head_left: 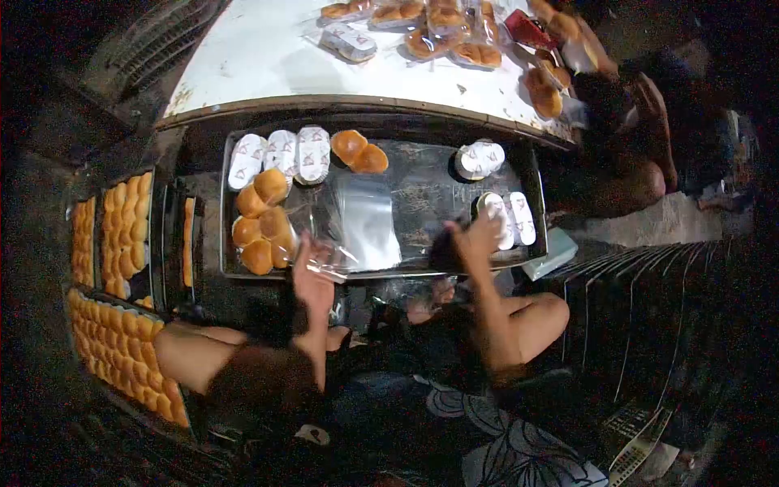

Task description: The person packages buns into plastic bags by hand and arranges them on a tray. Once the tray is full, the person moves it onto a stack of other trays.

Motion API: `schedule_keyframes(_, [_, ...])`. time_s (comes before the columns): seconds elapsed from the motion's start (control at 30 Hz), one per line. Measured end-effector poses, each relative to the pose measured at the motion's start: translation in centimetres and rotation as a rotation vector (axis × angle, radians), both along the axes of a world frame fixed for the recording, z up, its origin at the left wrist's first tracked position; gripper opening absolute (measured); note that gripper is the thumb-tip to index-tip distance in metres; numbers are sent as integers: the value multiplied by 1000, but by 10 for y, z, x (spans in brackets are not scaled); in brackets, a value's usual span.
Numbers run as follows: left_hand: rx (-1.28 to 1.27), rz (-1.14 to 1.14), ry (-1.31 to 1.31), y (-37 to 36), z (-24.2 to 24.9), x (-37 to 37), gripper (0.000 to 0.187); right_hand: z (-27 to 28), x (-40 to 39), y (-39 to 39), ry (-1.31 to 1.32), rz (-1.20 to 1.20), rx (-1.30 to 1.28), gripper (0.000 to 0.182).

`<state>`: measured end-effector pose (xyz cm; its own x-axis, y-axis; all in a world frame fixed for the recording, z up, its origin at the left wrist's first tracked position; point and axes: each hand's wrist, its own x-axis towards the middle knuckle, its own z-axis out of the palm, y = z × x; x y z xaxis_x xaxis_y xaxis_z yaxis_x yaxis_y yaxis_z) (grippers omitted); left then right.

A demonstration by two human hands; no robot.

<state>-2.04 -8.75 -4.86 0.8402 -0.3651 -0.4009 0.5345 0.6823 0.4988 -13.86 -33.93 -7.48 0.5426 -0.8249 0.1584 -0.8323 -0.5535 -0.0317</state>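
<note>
My left hand (313, 272) is at the front edge of a dark metal tray (430, 183), with its fingers closed on a clear plastic bag (329, 258). Golden-brown buns (264, 231) lie just left of it, joined in pairs. A flat stack of clear plastic bags (367, 223) rests mid-tray. My right hand (479, 242), blurred by motion, has its thumb apart from the fingers. Its fingertips overlap the nearer white oval pieces with printed marks (505, 221) at the tray's right end. More white printed ovals (280, 157) and a bun pair (359, 152) line the back left.
Beyond the tray stands a white table (268, 57) with bagged buns (442, 32) and a red item (529, 30). Trays full of buns (122, 349) are at left. Another person's leg (629, 191) is at right, near a wire rack (641, 284).
</note>
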Motion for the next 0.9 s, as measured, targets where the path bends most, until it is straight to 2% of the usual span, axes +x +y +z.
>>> schedule_keyframes(0.03, [-5, 15, -6, 0, 11, 0, 27, -20, -14, -35, 130, -22, -8, 77])
schedule_keyframes(0.1, [29, 86, 203, 0, 32, 4, 35, -78, -39, -108, 200, -3, 52, 73])
schedule_keyframes(0.13, [57, 86, 204, 4, 27, 6, 43, -66, -35, -111, 179, -6, 115, 64])
schedule_keyframes(0.23, [1, 108, 202, 8, 35, 7, 43, -26, -31, -136, 189, -61, 457, 43])
schedule_keyframes(0.27, [-50, 108, 205, 8, 35, 8, 43, -36, -39, -148, 50, -21, 400, 42])
schedule_keyframes(0.3, [-47, 122, 200, 8, 37, 9, 43, -83, -59, -187, -258, 189, 410, 39])
schedule_keyframes(0.43, [-110, 107, 224, 6, 47, 17, 42, -38, -58, -161, -785, -119, 1412, 38])
schedule_keyframes(0.5, [-233, 89, 212, 6, 52, 20, 41, -22, -55, -132, -898, -171, 1748, 37])
schedule_keyframes(0.57, [-309, 84, 233, 5, 62, 28, 40, -8, -45, -92, -896, -190, 1945, 37])
schedule_keyframes(0.63, [-375, 81, 257, 3, 69, 30, 40, 1, -33, -42, -822, -205, 2033, 37])
schedule_keyframes(0.67, [-402, 110, 261, 0, 72, 31, 40, -46, -40, -26, -883, -106, 1993, 36])
schedule_keyframes(0.7, [-432, 140, 263, -2, 74, 32, 40, -102, -48, -9, -983, 189, 1774, 19])
schedule_keyframes(0.73, [-470, 179, 288, -5, 75, 32, 42, -132, -38, 16, -1079, -87, 1769, 38])
schedule_keyframes(0.77, [-468, 184, 276, -9, 78, 31, 42, -81, -31, 52, -982, 0, 1829, 28])
schedule_keyframes(0.8, [-507, 189, 312, -11, 82, 29, 42, -101, -18, 67, -1296, -239, 2123, 35])
schedule_keyframes(0.83, [-542, 193, 350, -12, 85, 26, 42, 2, -3, 82, -1203, -9, 2141, 43])
schedule_keyframes(0.9, [-500, 161, 292, -15, 84, 18, 40, 69, 10, 93, -1101, 437, 1666, 47])
